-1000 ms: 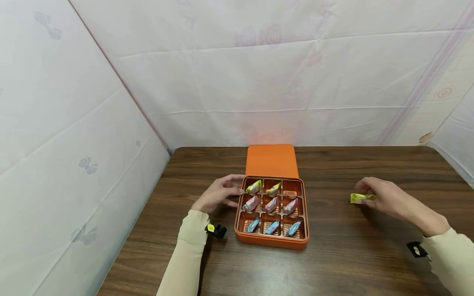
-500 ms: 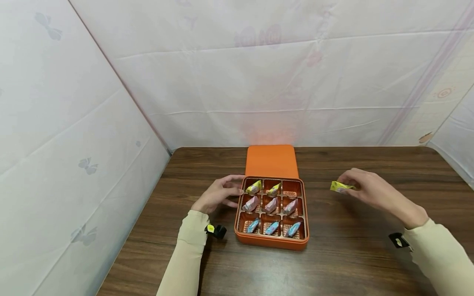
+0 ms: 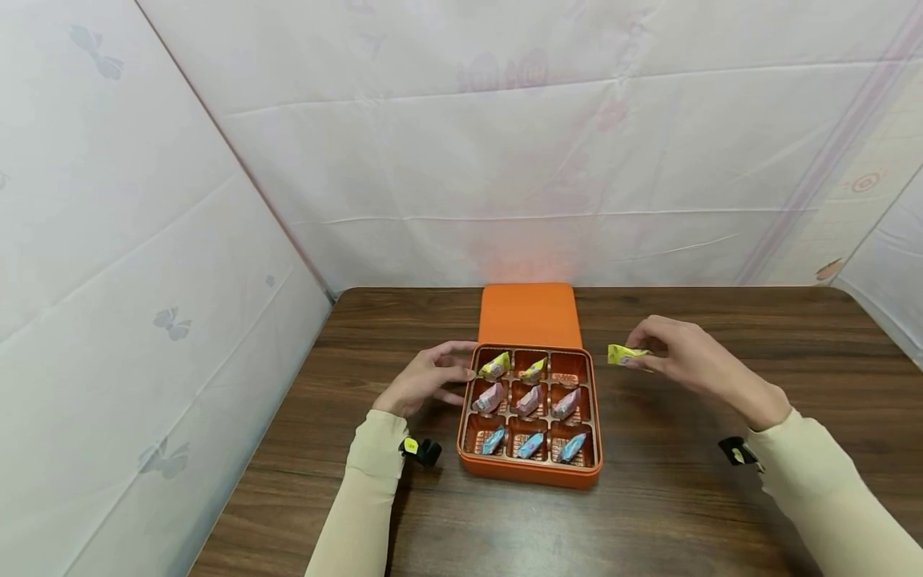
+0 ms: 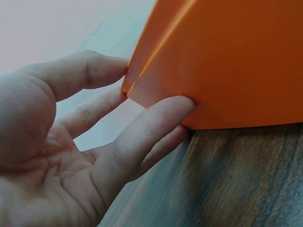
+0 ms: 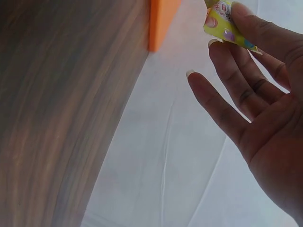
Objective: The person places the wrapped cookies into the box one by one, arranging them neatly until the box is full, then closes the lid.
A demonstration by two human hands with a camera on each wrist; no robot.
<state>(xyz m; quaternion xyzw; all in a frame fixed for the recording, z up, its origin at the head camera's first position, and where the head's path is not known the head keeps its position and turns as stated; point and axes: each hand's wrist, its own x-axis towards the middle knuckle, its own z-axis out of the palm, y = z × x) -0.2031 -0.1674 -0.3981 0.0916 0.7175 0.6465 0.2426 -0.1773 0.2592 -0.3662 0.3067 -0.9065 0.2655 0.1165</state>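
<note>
Between thumb and fingertips, my right hand [image 3: 688,361] pinches a yellow wrapped candy [image 3: 623,354] above the table, just right of the orange box [image 3: 526,473]. The right wrist view shows the candy's printed wrapper [image 5: 222,23]. The box has a brown tray of compartments in three rows: two yellow candies [image 3: 494,366] at the back, pink ones [image 3: 529,400] in the middle, blue ones [image 3: 530,445] in front. Bare tray floor shows in the back right compartment. My left hand [image 3: 427,377] touches the box's left side with fairly straight fingers, thumb at the rim.
An orange lid [image 3: 530,312] lies flat behind the box, towards the wall. The dark wooden table [image 3: 671,497] ends at a pale patterned cloth wall [image 3: 433,160] at the back, with another cloth wall [image 3: 130,336] on the left.
My right hand has moved left towards the box, carrying the yellow candy. The left hand and the box have stayed in place.
</note>
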